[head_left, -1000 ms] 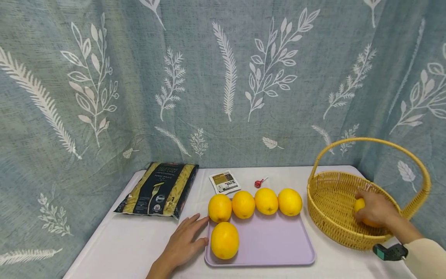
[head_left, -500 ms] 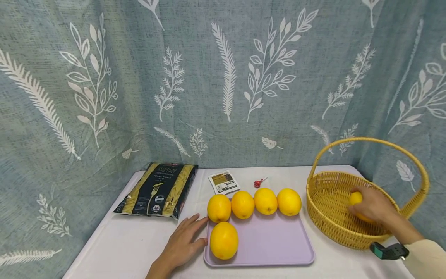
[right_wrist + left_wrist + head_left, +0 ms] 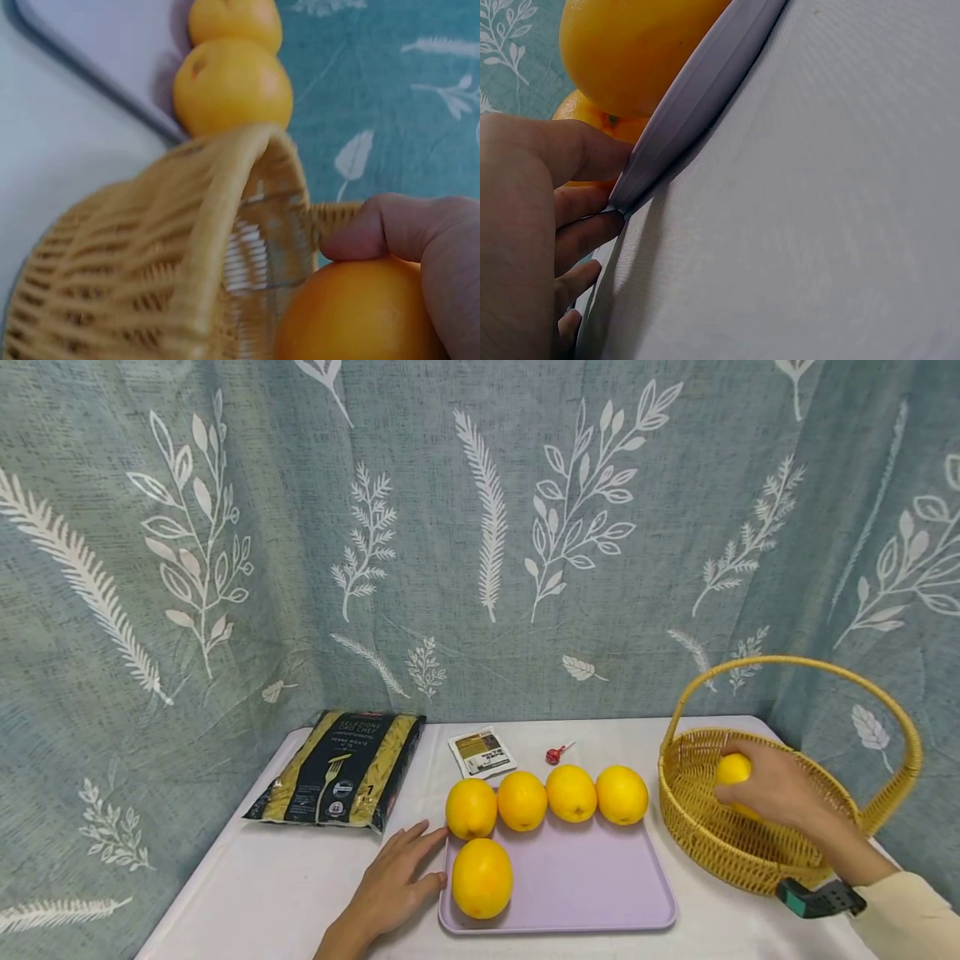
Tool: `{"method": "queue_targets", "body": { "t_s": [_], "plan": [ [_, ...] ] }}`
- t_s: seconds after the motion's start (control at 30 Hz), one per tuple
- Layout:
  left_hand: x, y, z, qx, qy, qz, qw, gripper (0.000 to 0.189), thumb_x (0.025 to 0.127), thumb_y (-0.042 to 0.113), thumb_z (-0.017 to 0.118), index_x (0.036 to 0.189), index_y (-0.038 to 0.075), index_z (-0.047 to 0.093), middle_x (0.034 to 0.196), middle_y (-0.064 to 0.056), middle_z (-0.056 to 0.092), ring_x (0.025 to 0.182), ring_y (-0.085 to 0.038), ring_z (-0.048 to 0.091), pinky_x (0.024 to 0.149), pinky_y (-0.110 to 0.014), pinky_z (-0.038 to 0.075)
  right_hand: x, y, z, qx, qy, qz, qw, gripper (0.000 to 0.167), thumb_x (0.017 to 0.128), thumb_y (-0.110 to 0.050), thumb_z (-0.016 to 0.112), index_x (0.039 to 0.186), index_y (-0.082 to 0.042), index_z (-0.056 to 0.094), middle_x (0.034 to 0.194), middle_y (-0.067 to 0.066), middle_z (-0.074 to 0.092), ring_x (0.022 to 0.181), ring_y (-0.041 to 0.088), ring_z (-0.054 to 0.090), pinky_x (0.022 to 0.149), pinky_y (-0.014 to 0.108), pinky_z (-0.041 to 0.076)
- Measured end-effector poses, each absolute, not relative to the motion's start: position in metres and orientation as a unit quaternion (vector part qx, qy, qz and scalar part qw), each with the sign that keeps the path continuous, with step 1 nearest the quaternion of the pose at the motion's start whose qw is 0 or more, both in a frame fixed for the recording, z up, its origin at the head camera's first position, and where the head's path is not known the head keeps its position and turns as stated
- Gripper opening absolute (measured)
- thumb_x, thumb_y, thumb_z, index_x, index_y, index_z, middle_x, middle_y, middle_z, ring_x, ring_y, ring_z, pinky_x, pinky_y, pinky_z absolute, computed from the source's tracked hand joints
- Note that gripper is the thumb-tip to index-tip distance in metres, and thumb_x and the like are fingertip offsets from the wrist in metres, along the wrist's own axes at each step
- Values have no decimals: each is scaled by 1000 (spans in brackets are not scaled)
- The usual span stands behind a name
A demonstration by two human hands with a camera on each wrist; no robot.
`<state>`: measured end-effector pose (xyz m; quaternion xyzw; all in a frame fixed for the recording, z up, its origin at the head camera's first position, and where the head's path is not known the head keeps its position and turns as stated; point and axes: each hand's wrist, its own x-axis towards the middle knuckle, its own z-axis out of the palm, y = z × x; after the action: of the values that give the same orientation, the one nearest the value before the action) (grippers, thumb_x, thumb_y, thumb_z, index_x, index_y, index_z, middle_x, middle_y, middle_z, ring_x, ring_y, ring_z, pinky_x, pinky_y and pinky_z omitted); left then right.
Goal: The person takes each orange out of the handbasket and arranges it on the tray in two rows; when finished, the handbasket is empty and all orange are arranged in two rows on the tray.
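Note:
My right hand (image 3: 772, 783) grips an orange (image 3: 733, 770) over the inside of the yellow wicker basket (image 3: 720, 852), beneath its arched handle. In the right wrist view the thumb lies over the top of that orange (image 3: 360, 315), near the basket's rim. At the lilac tray (image 3: 585, 885), my left hand (image 3: 397, 877) lies on the cloth with fingers spread, fingertips right at the tray's left edge. The left wrist view has the thumb on the tray's rim (image 3: 682, 97). Several oranges (image 3: 522, 801) form a row along the tray's back, with one more orange (image 3: 482, 878) at front left.
A dark bag of penne pasta (image 3: 341, 768) lies at the back left of the white-covered table (image 3: 255, 893). Behind the tray are a small flat packet (image 3: 483, 752) and a red lollipop (image 3: 556, 754). A patterned teal curtain (image 3: 420, 568) hangs behind.
My right hand has moved left and up inside the basket with the orange in its grip. The left hand, the tray and its oranges stay in place.

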<state>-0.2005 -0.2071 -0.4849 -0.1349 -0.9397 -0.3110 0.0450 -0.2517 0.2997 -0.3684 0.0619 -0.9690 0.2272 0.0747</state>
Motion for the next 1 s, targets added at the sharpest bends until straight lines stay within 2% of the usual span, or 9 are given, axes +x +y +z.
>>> {"method": "queue_targets", "body": {
  "t_s": [0.63,1.0],
  "plan": [
    [-201,-208,-488,-136,-940,-311,47,58,86,25,65,143,14,60,151,-11,53,145,-36,39,125,-56,22,-243,249,-353,112,-952,271,93,62,77,-19,78,133,1,59,121,25,61,83,27,57,59,31,49],
    [-201,-208,-487,-138,-938,-314,45,58,86,25,65,143,14,59,151,-12,53,146,-37,39,125,-57,21,-239,214,-348,115,-945,294,89,62,76,-20,79,131,0,60,114,21,64,83,26,58,61,30,52]
  ]
}}
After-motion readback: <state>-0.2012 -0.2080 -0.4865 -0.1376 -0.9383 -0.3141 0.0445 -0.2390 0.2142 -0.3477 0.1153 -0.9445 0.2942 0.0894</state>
